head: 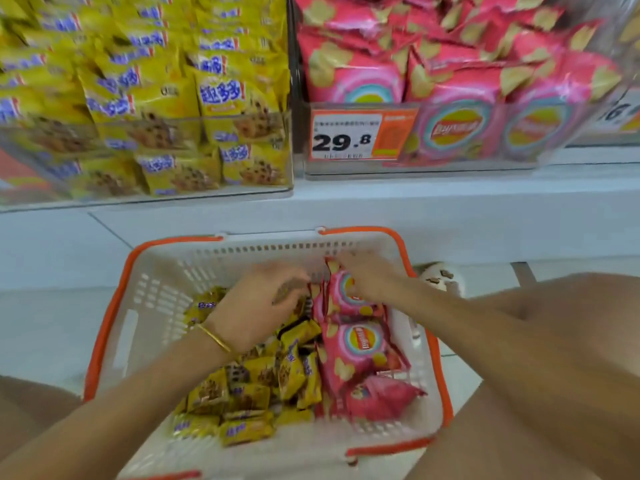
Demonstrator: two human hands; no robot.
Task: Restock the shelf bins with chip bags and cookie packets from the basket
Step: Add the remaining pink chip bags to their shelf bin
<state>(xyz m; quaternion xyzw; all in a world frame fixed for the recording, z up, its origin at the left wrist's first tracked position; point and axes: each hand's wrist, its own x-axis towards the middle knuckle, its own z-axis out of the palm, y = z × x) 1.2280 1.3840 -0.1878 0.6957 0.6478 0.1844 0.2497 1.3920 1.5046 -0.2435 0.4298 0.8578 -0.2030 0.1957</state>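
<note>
My right hand [367, 277] pinches the top seam of a pink chip bag [344, 294] in the basket [114, 306]. The bag should be light, puffy and easy to crush, so I take only the seam. My left hand [263, 299] curls over the yellow cookie packets [249, 386]; if it holds one, I cannot tell. The shelf packets read 趣多多, the price tag [346, 138] 29.8.

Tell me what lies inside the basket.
Inside the basket lie yellow cookie packets on the left and pink chip bags on the right. The left hand and right hand reach in and cover some of them; the bottom beneath the pile cannot be seen.
</note>
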